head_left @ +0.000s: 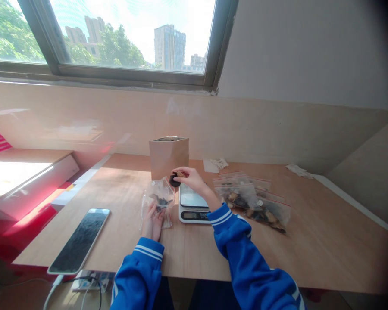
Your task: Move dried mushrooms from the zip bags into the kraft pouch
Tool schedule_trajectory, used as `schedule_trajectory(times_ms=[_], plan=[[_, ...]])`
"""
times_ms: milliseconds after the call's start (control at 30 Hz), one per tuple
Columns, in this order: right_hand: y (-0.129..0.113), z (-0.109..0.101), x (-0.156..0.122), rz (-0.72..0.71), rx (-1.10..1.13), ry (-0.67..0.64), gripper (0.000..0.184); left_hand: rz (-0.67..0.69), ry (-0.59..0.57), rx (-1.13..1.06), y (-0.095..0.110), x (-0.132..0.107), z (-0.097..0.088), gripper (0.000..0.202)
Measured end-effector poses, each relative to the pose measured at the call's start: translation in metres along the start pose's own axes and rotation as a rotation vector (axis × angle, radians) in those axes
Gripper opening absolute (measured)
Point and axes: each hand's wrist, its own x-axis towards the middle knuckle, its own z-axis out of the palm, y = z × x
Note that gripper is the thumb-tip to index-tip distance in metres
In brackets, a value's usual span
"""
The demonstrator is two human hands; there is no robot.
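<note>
My right hand (190, 180) pinches dark brown and tan dried pieces (174, 178), which look like dried fungus, in front of the paper bag and above the scale's left edge. My left hand (153, 221) grips a clear plastic bag (158, 188) on the table, with a few dark dried pieces (162, 201) inside. Right of that bag is a white digital scale (188, 216), its plate partly hidden by my right hand and wrist. The brown paper bag (168, 156) stands upright behind, its top open; what it holds cannot be made out.
Several red-edged zip bags (245, 193) of dried pieces lie right of the scale. A phone (80, 241) with a plugged-in cable lies at the table's left. White crumpled paper (218, 164) sits at the back, with another scrap (299, 171) farther right. A window (132, 38) is above.
</note>
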Motion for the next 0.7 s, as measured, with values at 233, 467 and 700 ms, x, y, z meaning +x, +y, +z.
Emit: schedule_trajectory(times_ms=[233,467,700], plan=[[-0.058,-0.02,0.085,-0.39,-0.207,0.325,0.021,-0.09,0.03,-0.05,0.001,0.002,-0.006,0.01],[-0.042,-0.01,0.128,-0.478,-0.39,0.181,0.022,-0.083,0.037,-0.03,0.002,0.0,-0.002,0.01],[-0.035,-0.009,0.119,-0.469,-0.356,0.128,0.021,-0.086,0.027,-0.015,0.002,-0.001,-0.001,0.01]])
